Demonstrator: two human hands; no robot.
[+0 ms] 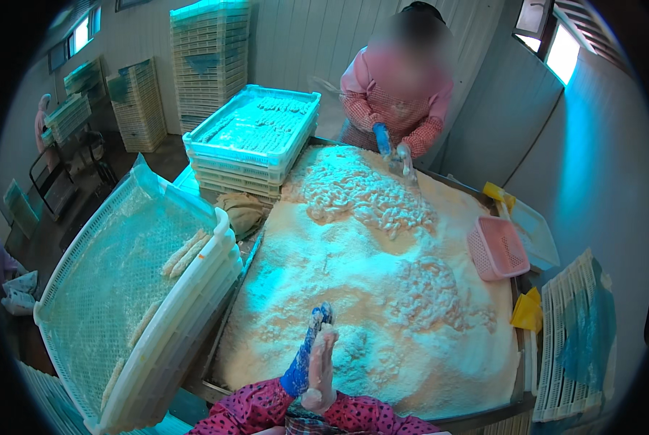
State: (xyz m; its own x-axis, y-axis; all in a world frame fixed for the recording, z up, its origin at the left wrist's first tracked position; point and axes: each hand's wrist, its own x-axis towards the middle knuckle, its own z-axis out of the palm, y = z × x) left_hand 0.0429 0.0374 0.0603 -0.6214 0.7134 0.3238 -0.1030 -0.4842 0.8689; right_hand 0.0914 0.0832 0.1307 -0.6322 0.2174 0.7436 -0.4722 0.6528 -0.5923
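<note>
My left hand (pixel 304 362), in a blue glove dusted with crumbs, is at the near edge of a table spread with pale breadcrumbs (pixel 281 319). Against it, palm to palm, presses my right hand (pixel 322 366), in a pale crumb-coated covering. The fingers of both point away from me and are held together; whatever lies between them is hidden. Beyond, to the right, sits a low heap of crumb-covered pieces (pixel 429 293). A larger pile of pale strips (pixel 368 192) lies at the far side of the table.
A stack of mesh trays (pixel 132 217) stands at left, with a few breaded strips (pixel 186 254) on the top one. Filled trays (pixel 255 123) stand at the far left corner. Across the table a co-worker (pixel 397 101) handles strips. A pink basket (pixel 497 249) sits on the right edge.
</note>
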